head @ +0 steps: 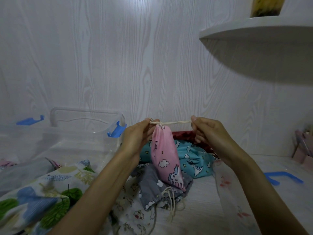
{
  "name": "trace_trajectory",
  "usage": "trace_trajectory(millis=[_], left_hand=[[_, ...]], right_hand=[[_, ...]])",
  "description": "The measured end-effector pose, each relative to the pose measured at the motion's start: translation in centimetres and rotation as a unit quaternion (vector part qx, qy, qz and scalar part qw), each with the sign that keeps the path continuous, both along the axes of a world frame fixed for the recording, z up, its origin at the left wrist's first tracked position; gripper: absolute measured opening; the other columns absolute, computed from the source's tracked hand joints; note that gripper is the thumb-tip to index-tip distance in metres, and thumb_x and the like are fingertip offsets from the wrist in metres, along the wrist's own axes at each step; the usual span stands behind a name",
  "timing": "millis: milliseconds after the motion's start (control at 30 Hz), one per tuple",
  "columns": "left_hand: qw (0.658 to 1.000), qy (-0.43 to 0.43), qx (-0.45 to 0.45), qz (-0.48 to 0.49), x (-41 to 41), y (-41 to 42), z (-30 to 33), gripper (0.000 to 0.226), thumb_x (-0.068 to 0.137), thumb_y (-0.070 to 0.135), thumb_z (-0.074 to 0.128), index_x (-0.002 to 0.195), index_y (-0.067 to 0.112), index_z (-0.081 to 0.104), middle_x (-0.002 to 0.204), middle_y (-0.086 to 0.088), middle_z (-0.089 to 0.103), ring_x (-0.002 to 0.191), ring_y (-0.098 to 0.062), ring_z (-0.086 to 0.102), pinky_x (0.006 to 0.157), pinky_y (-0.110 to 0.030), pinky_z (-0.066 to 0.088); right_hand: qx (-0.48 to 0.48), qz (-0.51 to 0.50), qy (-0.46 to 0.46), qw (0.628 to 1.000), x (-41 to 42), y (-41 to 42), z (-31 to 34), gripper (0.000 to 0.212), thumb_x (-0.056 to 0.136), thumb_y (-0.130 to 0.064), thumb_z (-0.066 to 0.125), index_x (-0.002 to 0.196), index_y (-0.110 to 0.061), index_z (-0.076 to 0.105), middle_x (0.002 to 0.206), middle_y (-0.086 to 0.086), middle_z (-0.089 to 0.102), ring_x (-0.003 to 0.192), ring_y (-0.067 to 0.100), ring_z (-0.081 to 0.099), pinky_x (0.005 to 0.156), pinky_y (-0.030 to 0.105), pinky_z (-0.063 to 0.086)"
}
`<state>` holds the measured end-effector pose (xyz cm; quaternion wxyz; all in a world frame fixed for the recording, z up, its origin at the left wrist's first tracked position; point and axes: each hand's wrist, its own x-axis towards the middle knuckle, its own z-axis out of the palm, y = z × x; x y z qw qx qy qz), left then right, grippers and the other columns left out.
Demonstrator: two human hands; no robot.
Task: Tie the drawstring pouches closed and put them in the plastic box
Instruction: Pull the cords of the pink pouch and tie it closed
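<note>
A home setting is indicated, most likely a bedroom or a child's corner. The far wall (pixel 118 56) is covered in white wood-grain panelling, and a rounded white corner shelf (pixel 254 31) is fixed to it at the upper right. The near surface is spread with soft printed fabrics: a leaf-patterned cloth (pixel 42 192) at the left and cartoon-print drawstring pouches (pixel 191 160) in the middle. A clear plastic storage box (pixel 76 133) with blue latches is set at the far left. A small pink holder (pixel 303 150) with pens is seen at the right edge.
</note>
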<state>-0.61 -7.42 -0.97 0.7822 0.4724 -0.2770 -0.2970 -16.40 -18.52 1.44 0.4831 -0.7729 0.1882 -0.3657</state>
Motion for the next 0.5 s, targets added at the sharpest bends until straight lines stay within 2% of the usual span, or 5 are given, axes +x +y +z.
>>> trace_trajectory(millis=[100,167,233,400,500], left_hand=[[0.995,-0.085,-0.042,0.044,-0.6,0.0,0.7,0.018,0.093,0.024,0.054,0.096,0.015,0.070,0.104,0.004,0.073,0.092,0.000,0.068,0.082,-0.012,0.048],[0.986,-0.140,-0.058,0.065,-0.9,0.3,1.6,0.012,0.088,0.023,0.062,0.092,0.019,0.072,0.098,0.006,0.074,0.095,-0.002,0.067,0.087,-0.015,0.049],[0.989,-0.131,-0.049,0.054,-0.7,0.4,2.0,0.011,0.085,0.021,0.066,0.092,0.017,0.073,0.095,0.002,0.075,0.092,-0.006,0.069,0.084,-0.015,0.053],[0.997,0.052,0.007,-0.059,-0.4,-0.4,-0.1,0.021,0.090,0.016,0.060,0.105,0.002,0.066,0.100,-0.008,0.072,0.077,-0.007,0.072,0.068,-0.014,0.056],[0.996,0.048,0.001,-0.078,-0.5,-0.9,-1.1,0.019,0.094,0.017,0.054,0.107,0.008,0.063,0.102,-0.004,0.072,0.083,-0.006,0.071,0.073,-0.015,0.056]], right_hand=[[0.171,0.018,-0.109,0.979,0.4,-0.5,-0.1,0.035,0.094,-0.029,0.050,0.063,-0.013,0.052,0.063,-0.001,0.057,0.059,0.009,0.057,0.072,0.028,0.052],[0.313,0.102,-0.220,0.918,0.1,-0.1,0.7,0.035,0.094,-0.028,0.049,0.063,-0.013,0.052,0.089,0.005,0.072,0.087,0.016,0.070,0.084,0.035,0.057],[0.404,0.171,-0.275,0.855,0.0,0.6,1.4,0.035,0.093,-0.028,0.049,0.061,-0.015,0.054,0.095,0.004,0.073,0.095,0.018,0.070,0.088,0.041,0.054],[0.498,0.130,-0.249,0.821,1.5,0.2,-1.3,0.029,0.094,-0.021,0.052,0.066,-0.013,0.051,0.065,0.003,0.067,0.068,0.015,0.071,0.075,0.032,0.059],[0.466,0.107,-0.211,0.853,2.2,-0.3,-2.6,0.030,0.094,-0.021,0.051,0.065,-0.013,0.050,0.056,0.001,0.059,0.060,0.012,0.066,0.072,0.029,0.060]])
